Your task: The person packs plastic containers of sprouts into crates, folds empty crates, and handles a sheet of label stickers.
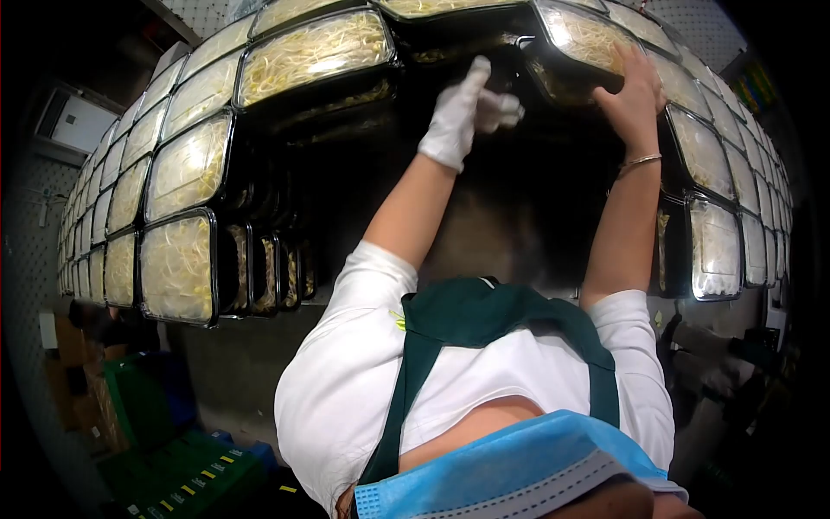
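My left hand (467,117), in a white glove, reaches over the dark gap between the stacks. Its fingers are apart and nothing shows in them. With bare fingers, my right hand (637,93) grips the front right corner of a black tray of bean sprouts (584,36) under clear film. The thumb lies at the tray's front edge and the other fingers reach over its right side. A bracelet (640,162) circles the right wrist. Left of the gap stands another tray of bean sprouts (316,54), its film shining.
Stacked film-covered trays (177,264) rise on the left, with more trays (715,246) on the right. Their sides wall in the dark recess before me. A green crate (186,471) stands on the floor at lower left. A white box (76,125) is at far left.
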